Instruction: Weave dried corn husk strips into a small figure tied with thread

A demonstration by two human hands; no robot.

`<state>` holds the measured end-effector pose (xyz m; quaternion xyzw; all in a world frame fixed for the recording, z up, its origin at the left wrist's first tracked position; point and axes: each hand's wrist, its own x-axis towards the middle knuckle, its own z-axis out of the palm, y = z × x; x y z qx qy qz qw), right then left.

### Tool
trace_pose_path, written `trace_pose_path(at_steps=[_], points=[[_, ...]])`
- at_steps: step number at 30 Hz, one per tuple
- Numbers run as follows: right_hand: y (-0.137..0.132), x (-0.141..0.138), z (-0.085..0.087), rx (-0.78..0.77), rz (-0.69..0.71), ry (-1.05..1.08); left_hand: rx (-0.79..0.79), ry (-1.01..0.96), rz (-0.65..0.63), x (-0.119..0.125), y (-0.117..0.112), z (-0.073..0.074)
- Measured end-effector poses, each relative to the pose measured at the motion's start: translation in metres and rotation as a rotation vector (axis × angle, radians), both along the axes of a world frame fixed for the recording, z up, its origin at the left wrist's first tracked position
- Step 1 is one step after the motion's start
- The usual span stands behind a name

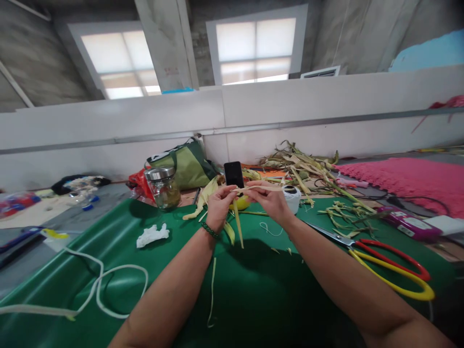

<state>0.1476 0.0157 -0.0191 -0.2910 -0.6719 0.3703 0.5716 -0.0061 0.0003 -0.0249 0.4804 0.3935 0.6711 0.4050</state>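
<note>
Both my hands are raised above the green table cover (253,290), pinching pale dry leaf strips (237,220) between them. My left hand (218,207), with a green bead bracelet at the wrist, is closed on the strips, and a few loose ends hang down from it. Close beside it, my right hand (270,199) is closed on the same strips, with one strip stretched flat across its fingers. A black phone (234,174) stands just behind the hands, and a spool of white string (292,197) sits right of them.
Large scissors with red and yellow handles (384,266) lie at the right. A pile of dry leaves (308,171) sits behind, with a pink knitted cloth (406,179) further right. A glass jar (164,187), a green bag (186,164), a crumpled tissue (152,235) and a white cord (101,285) are left.
</note>
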Motion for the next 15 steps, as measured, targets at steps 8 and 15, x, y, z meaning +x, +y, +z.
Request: trace_pose_path(at_steps=[8, 15], points=[[-0.002, 0.000, -0.003, 0.227, -0.302, -0.135, 0.121, 0.414, 0.201, 0.000, 0.002, -0.003], [-0.020, -0.013, 0.000, 0.050, 0.053, -0.074, 0.117, 0.881, 0.334, -0.010, 0.009, -0.005]])
